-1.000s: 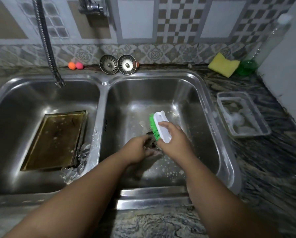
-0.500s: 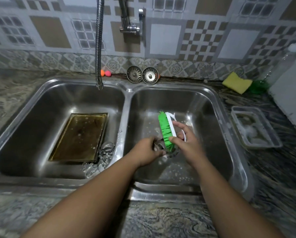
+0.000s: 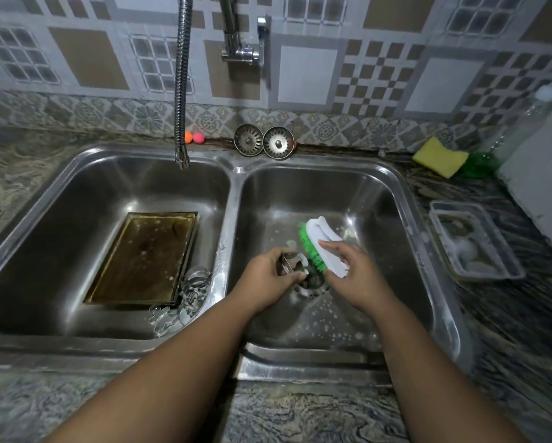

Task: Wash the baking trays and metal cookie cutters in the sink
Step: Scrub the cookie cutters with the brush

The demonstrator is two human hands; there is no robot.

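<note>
1. The desk (image 3: 508,330), a dark veined stone top, carries a steel double sink (image 3: 233,199) set against its tiled back edge.
2. In the left basin a brown-stained baking tray (image 3: 143,257) lies flat on the bottom, with a hose faucet (image 3: 181,91) hanging over the basin's back rim.
3. A clear plastic tub (image 3: 474,241) with suds in it sits on the desk just beside the sink's right rim.
4. The right hand (image 3: 353,273) is closed around the white back of a scrub brush (image 3: 319,247), whose green bristles face left, over the right basin's drain.
5. The left hand (image 3: 271,276) closes its grip on a metal cookie cutter (image 3: 292,265), held against the bristles above the same drain.
6. A yellow sponge (image 3: 439,156) lies near the desk's back right corner, touching a green-based bottle (image 3: 481,164).
7. A pile of cookie cutters (image 3: 185,298) rests in the left basin's front right corner, touching the tray's edge.
8. Two sink strainers (image 3: 263,142) lean side by side at the back edge, behind the divider.
9. Two small balls (image 3: 194,137), orange and pink, sit left of them.
</note>
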